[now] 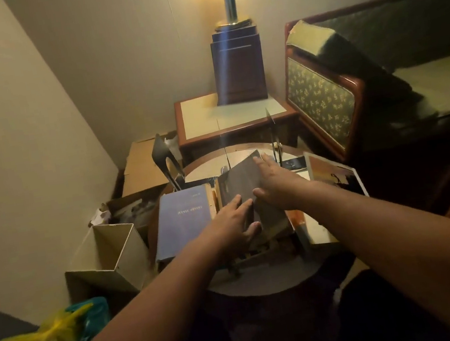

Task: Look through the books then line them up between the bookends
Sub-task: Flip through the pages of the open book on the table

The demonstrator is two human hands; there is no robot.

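Head camera looks down on a small round table, and both hands are on the dark grey book right in the middle of it. Left hand lies on the near part of the cover, fingers stretched out fairly straight, thumb down at the near edge, nothing clutched. Right hand is spread flat across the cover's right side, fingers fanned toward the far corner, thumb pointing in toward the left hand, not curled round anything. That grey book sits tilted on a jumble of other books underneath; whether it's open or closed, I cannot tell. Just to its left, touching or nearly so, a blue book lies flat with its title facing away. Over on the right edge of the table lies a large picture book with an orange cover. One black bookend stands at the table's far left, a second, thin bookend stands at the far right, just beyond the right hand's fingertips. Behind them: a side table carrying a lit lamp
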